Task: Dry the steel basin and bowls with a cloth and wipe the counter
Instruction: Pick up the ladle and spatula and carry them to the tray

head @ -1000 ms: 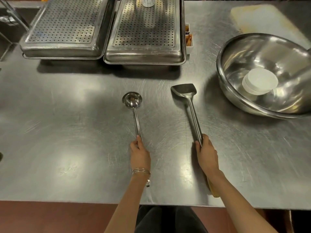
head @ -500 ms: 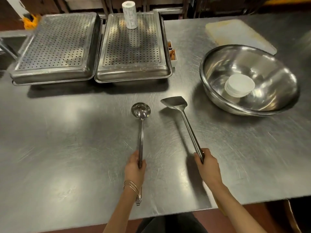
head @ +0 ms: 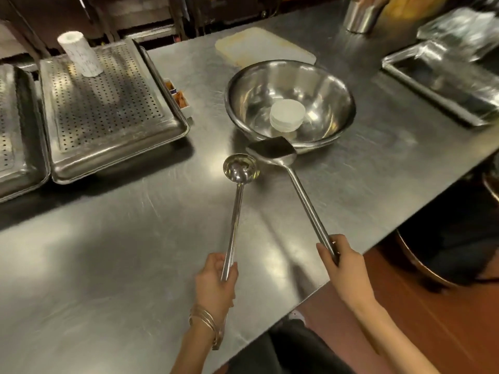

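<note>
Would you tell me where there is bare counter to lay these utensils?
The widest bare steel counter lies before the perforated steel trays, left of the left hand. A smaller patch sits between the round steel basin and the shallow steel tray at right. Behind the basin it is crowded.

bare counter (head: pixel 94 265) left; basin (head: pixel 290 87), perforated trays (head: pixel 108 109) beyond

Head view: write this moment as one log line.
left hand grips ladle | right hand grips spatula | blade by steel basin rim

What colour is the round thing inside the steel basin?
White; the round thing shows best in the head view.
</note>
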Action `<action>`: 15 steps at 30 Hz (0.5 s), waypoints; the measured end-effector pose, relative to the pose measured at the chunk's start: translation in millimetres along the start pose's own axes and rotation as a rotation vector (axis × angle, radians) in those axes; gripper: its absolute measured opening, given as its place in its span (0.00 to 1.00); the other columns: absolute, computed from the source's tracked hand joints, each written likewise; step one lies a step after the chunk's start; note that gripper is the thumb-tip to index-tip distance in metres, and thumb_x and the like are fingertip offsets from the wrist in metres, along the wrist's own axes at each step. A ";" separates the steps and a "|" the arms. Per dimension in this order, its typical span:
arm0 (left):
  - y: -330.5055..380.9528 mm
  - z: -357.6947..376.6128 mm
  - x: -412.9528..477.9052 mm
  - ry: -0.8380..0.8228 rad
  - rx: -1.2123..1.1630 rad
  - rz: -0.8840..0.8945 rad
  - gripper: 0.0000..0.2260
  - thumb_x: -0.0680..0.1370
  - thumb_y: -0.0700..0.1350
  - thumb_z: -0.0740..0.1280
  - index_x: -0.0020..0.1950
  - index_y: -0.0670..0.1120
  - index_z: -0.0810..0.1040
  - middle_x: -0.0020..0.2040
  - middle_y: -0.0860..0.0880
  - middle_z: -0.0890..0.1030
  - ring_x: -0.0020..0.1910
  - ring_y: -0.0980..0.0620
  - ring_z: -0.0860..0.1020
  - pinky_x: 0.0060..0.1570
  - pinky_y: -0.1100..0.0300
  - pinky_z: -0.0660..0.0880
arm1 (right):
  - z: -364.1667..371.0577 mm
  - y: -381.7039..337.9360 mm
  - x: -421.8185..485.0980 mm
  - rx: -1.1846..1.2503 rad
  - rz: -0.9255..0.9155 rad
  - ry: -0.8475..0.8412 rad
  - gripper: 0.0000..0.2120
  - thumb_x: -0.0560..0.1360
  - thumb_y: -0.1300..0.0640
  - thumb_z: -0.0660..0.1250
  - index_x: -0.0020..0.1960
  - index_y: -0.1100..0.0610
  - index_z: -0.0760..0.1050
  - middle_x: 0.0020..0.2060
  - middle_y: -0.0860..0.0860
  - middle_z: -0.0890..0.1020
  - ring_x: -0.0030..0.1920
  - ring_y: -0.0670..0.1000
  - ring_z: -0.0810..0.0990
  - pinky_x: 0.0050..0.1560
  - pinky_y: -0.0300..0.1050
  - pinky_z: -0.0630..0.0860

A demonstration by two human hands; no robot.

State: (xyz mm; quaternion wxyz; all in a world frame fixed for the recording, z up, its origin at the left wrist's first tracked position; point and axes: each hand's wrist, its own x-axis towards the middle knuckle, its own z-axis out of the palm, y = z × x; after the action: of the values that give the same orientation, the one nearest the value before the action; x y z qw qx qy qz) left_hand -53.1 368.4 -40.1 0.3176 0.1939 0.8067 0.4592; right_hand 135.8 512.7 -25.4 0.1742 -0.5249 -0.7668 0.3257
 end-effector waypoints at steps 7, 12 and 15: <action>40.1 43.3 -10.7 -0.082 0.041 0.179 0.08 0.75 0.37 0.67 0.43 0.47 0.70 0.31 0.45 0.76 0.22 0.59 0.73 0.20 0.71 0.66 | -55.9 29.1 -25.2 0.015 0.050 0.154 0.06 0.76 0.52 0.65 0.50 0.52 0.71 0.26 0.49 0.73 0.25 0.48 0.70 0.28 0.44 0.67; 67.6 92.6 -25.7 -0.129 0.101 0.273 0.05 0.74 0.36 0.67 0.44 0.40 0.71 0.28 0.47 0.73 0.24 0.61 0.74 0.21 0.72 0.67 | -98.2 73.9 -41.0 0.036 0.104 0.233 0.06 0.76 0.50 0.64 0.52 0.49 0.70 0.28 0.51 0.76 0.25 0.47 0.71 0.26 0.43 0.67; 78.7 129.0 -42.0 -0.186 0.164 0.324 0.05 0.75 0.38 0.67 0.42 0.41 0.71 0.26 0.48 0.72 0.23 0.58 0.73 0.22 0.72 0.66 | -127.2 106.3 -50.1 0.035 0.131 0.266 0.06 0.76 0.50 0.64 0.52 0.49 0.70 0.28 0.50 0.75 0.27 0.46 0.73 0.25 0.39 0.66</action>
State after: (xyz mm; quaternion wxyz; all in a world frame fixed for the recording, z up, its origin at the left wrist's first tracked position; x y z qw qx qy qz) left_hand 68.1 462.3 -6.7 0.2959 0.3878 0.7668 0.4172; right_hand 306.2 532.1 -1.7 0.2620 -0.6092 -0.6954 0.2770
